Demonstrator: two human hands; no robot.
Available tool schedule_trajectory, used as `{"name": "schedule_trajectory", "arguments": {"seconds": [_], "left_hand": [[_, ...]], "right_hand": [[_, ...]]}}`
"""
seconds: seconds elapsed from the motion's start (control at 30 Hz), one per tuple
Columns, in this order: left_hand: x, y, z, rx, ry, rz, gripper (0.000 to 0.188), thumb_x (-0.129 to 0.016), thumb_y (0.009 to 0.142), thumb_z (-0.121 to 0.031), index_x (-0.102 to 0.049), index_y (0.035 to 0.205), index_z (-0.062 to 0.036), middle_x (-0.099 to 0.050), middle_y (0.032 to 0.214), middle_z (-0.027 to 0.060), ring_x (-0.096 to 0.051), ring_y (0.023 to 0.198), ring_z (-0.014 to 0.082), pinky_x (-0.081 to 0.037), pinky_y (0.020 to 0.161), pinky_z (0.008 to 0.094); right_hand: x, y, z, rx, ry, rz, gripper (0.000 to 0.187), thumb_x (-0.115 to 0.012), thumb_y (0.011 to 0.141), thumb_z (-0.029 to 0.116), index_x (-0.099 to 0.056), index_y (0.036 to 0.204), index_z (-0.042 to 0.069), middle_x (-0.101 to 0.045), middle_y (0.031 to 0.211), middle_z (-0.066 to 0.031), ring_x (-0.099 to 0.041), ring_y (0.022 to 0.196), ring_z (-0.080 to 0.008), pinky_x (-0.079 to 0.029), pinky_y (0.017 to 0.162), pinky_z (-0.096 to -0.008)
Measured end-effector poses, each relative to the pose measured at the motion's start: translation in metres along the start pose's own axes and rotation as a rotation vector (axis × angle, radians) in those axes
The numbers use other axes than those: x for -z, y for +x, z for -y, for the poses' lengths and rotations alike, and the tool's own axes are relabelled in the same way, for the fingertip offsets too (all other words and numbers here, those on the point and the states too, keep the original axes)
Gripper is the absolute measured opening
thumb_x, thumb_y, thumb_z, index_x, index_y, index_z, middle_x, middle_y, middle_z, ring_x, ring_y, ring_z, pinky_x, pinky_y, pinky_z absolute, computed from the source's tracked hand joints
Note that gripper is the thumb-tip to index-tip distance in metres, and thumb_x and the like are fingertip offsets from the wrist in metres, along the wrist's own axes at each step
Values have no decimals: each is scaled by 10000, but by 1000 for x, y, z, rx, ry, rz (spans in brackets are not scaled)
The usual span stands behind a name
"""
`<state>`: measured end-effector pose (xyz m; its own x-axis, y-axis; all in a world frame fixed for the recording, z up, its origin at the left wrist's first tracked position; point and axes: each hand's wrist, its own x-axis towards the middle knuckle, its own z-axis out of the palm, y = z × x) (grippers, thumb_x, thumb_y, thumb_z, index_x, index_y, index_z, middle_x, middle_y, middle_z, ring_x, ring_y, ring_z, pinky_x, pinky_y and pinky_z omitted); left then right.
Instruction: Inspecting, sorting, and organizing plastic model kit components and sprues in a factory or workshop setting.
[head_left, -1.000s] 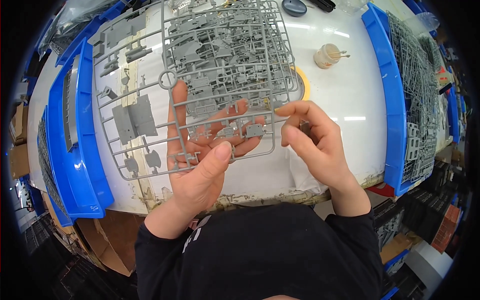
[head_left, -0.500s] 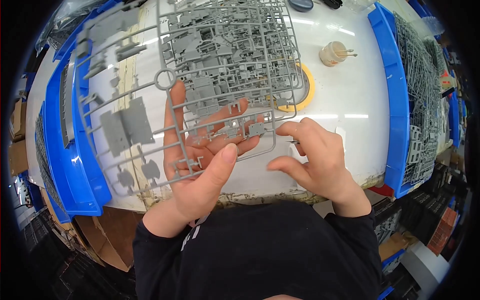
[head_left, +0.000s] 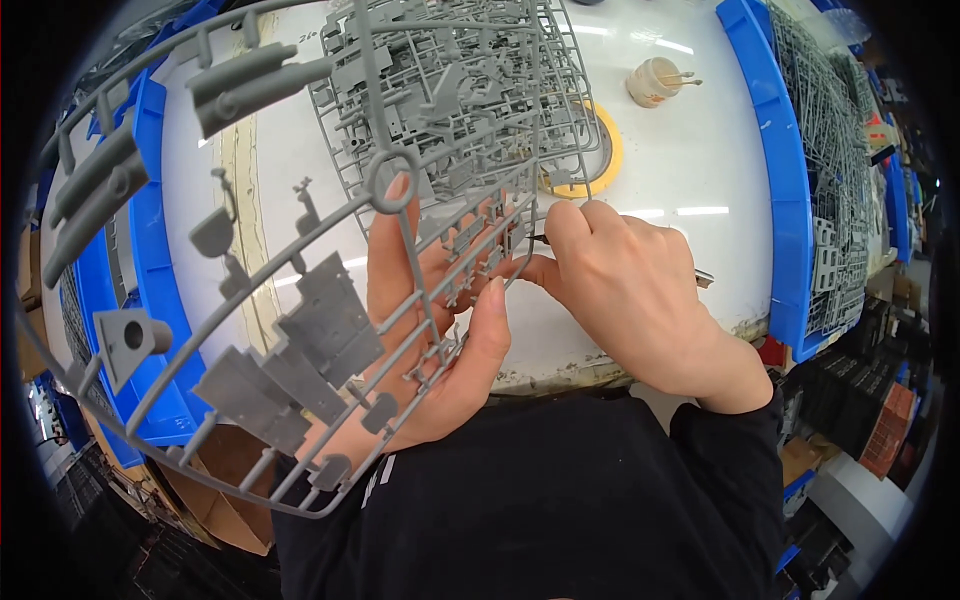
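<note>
My left hand (head_left: 465, 375) grips a grey plastic model-kit sprue (head_left: 430, 300) by its lower right part. Its thumb is on the near side and the fingers lie behind the runners. The sprue is tilted, its left side raised close to the camera, with flat plates and tube-shaped parts still on it. My right hand (head_left: 630, 290) is closed round a slim tool (head_left: 705, 278); its dark tip pokes out at the sprue's right edge and its metallic end shows behind the hand. Most of the tool is hidden, so its exact kind is unclear.
A pile of grey sprues (head_left: 440, 90) covers the back middle of the white table. Beside it lie a yellow tape roll (head_left: 612, 150) and a small jar (head_left: 652, 85) with swabs. Blue bins (head_left: 785, 200) stand at both sides, the right one full of sprues.
The sprue has tilted, its left side coming up toward the camera. My right hand has closed from a spread pose and come to the sprue's right edge with the tool tip.
</note>
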<state>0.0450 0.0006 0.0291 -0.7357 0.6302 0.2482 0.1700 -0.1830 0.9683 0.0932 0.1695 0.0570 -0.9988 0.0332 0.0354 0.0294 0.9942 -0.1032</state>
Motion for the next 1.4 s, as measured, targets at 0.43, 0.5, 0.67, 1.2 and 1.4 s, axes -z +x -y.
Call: {"name": "schedule_trajectory", "arguments": {"seconds": [0.43, 0.5, 0.67, 1.2, 1.4], "left_hand": [[2, -2, -1, -93, 96, 43, 847, -456, 859, 146, 37, 1494, -122, -437, 1356, 252, -526, 1207, 324, -500, 955, 382], [3, -3, -1, -74, 142, 49, 845, -451, 860, 150, 34, 1495, -125, -435, 1357, 255, -535, 1196, 322, -503, 951, 382], [1, -4, -1, -61, 172, 49, 837, -442, 862, 154, 28, 1495, -126, -432, 1361, 259, -546, 1181, 318, -507, 945, 383], [-6, -1, -1, -58, -142, -82, 748, -478, 878, 97, -68, 1483, -62, -465, 1345, 234, -588, 1117, 312, -530, 887, 355], [-10, -1, -1, 42, -170, -253, 730, -486, 885, 81, -87, 1480, -56, -442, 1354, 250, -585, 1124, 326, -529, 898, 353]], "right_hand": [[2, 0, 8, -33, -45, -9, 342, -686, 813, 332, -493, 746, 57, -487, 616, -49, -496, 429, -202, -393, 388, -309], [3, 0, 9, -39, -78, 40, 332, -670, 825, 333, -506, 748, 56, -495, 621, -51, -502, 438, -205, -399, 398, -310], [-1, -2, 9, -35, -89, 94, 319, -643, 847, 331, -535, 737, 51, -521, 620, -60, -509, 449, -210, -406, 419, -312], [2, 2, -19, -118, 925, 389, 359, -642, 878, 251, -528, 633, 15, -528, 525, -61, -518, 456, -197, -397, 456, -316], [-12, 0, -20, -129, 1068, 178, 150, -686, 822, 105, -590, 743, 21, -499, 570, -15, -365, 483, -117, -337, 488, -249]]}}
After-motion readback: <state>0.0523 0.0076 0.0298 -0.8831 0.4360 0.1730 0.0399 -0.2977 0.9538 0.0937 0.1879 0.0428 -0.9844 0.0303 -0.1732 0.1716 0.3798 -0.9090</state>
